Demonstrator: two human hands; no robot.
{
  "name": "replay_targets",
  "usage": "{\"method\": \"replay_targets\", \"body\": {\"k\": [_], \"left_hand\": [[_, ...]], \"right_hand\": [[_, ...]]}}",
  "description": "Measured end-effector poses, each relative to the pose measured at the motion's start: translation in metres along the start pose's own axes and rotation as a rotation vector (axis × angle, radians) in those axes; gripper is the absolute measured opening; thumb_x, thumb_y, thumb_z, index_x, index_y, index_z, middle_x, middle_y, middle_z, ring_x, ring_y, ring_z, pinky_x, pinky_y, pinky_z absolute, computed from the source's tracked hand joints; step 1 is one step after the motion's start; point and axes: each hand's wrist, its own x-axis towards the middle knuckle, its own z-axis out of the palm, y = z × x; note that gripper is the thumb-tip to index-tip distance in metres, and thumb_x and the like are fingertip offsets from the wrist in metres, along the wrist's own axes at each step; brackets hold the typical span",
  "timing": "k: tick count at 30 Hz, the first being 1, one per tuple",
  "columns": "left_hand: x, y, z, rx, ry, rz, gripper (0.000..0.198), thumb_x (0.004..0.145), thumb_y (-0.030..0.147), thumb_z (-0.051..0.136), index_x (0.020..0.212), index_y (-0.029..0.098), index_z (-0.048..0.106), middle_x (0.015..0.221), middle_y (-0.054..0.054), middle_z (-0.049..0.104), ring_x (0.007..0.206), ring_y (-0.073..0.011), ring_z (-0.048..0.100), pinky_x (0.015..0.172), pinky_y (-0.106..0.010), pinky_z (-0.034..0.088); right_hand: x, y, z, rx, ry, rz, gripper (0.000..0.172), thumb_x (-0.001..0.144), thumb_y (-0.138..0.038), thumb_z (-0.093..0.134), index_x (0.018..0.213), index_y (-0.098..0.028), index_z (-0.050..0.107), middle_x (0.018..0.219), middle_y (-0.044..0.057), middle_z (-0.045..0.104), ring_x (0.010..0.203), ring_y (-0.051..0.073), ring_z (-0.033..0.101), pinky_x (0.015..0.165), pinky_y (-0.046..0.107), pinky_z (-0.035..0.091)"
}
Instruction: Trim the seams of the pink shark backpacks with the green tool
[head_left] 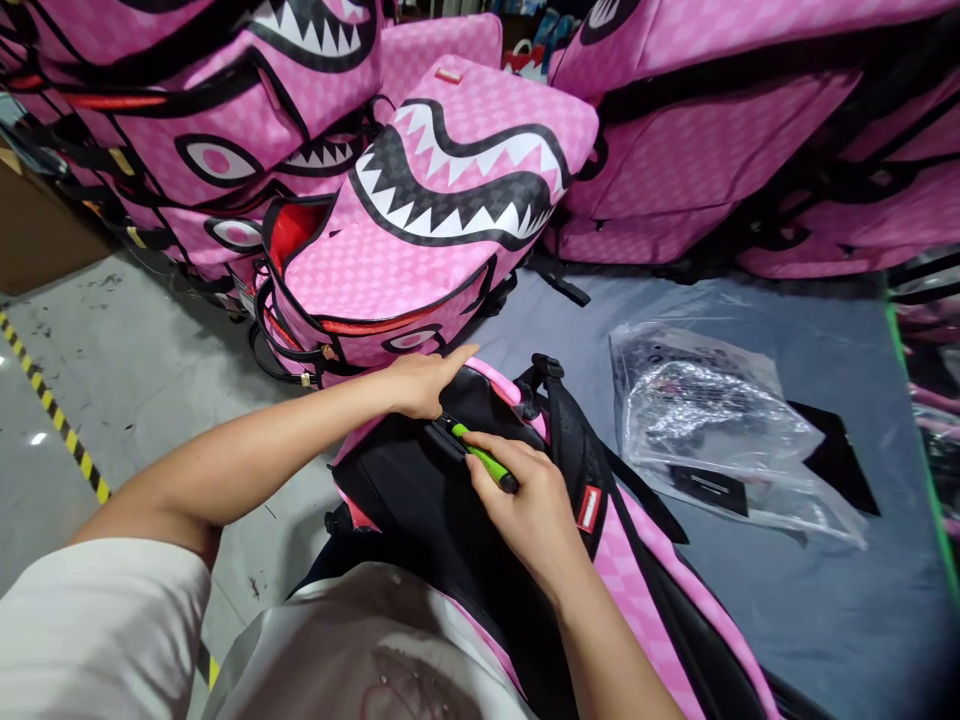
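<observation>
Plainly, a green tool (487,463) sits within the right grip (529,505).

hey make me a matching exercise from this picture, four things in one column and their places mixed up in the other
1. Green tool
2. Clear plastic bag
3. Yellow-and-black tape
4. Red label

A. On the floor
B. On a black strap
C. In the right hand
D. On the blue-grey surface

Pairs: 1-C, 2-D, 3-A, 4-B
</observation>
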Motion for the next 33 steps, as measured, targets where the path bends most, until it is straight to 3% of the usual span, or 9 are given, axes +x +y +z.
{"method": "replay_targets", "body": {"k": [6, 15, 25, 33], "left_hand": [[-0.002, 0.000, -0.001, 0.015, 0.004, 0.004, 0.102, 0.080, 0.025, 0.065, 0.156, 0.022, -0.002, 0.127, -0.011, 0.064, 0.109, -0.0248, 0.064, 0.081, -0.029, 0.049], [-0.001, 0.001, -0.001, 0.014, 0.008, -0.013, 0.102, 0.079, 0.024, 0.065, 0.156, 0.023, -0.001, 0.127, -0.011, 0.063, 0.110, -0.0257, 0.064, 0.080, -0.029, 0.048], [0.001, 0.000, 0.002, 0.002, 0.017, -0.005, 0.103, 0.080, 0.027, 0.067, 0.156, 0.022, -0.003, 0.134, -0.014, 0.059, 0.115, -0.0252, 0.062, 0.087, -0.030, 0.048], [-0.002, 0.002, -0.001, -0.008, 0.004, -0.016, 0.100, 0.080, 0.025, 0.065, 0.156, 0.023, -0.001, 0.128, -0.014, 0.060, 0.110, -0.0263, 0.063, 0.083, -0.031, 0.048]], "right_hand": [[-0.001, -0.006, 0.003, -0.023, 0.005, 0.098, 0.025, 0.086, -0.026, 0.060, 0.109, -0.024, 0.071, 0.100, 0.005, 0.076, 0.089, 0.023, 0.070, 0.082, 0.040, 0.054], [-0.003, -0.007, 0.005, 0.061, 0.022, 0.058, 0.029, 0.082, -0.014, 0.058, 0.105, -0.026, 0.073, 0.113, 0.005, 0.074, 0.105, 0.023, 0.068, 0.095, 0.045, 0.053], [-0.003, -0.003, 0.007, 0.110, 0.001, 0.034, 0.033, 0.081, -0.011, 0.055, 0.105, -0.025, 0.073, 0.117, 0.005, 0.073, 0.108, 0.023, 0.067, 0.098, 0.045, 0.052], [-0.005, -0.012, 0.006, -0.061, 0.054, 0.028, 0.026, 0.083, -0.014, 0.060, 0.103, -0.024, 0.073, 0.111, 0.005, 0.075, 0.100, 0.024, 0.070, 0.093, 0.046, 0.050]]}}
